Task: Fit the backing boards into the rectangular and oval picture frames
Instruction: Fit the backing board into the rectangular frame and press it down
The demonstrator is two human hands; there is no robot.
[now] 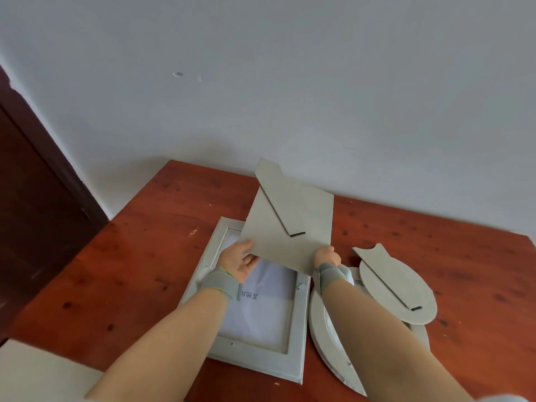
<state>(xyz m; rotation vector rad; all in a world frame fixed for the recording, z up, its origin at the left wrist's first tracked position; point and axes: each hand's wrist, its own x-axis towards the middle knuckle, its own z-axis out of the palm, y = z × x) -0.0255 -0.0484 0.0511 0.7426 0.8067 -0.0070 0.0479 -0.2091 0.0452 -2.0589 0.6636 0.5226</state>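
Note:
A grey rectangular backing board (301, 221) with a fold-out stand is tilted up above the rectangular frame (298, 338). That pale frame lies face down on the table, with white paper showing inside it. My left hand (240, 261) grips the board's lower left edge. At its lower right corner, my right hand (327, 256) holds the board too. The oval frame (322, 329) lies to the right, partly under my right forearm. The oval backing board (397, 288) rests loosely across its upper right part.
The reddish wooden table (130, 271) stands against a white wall (290, 97). A dark wooden door (34, 198) is at the left. A pale surface (34, 372) sits at the table's near left corner.

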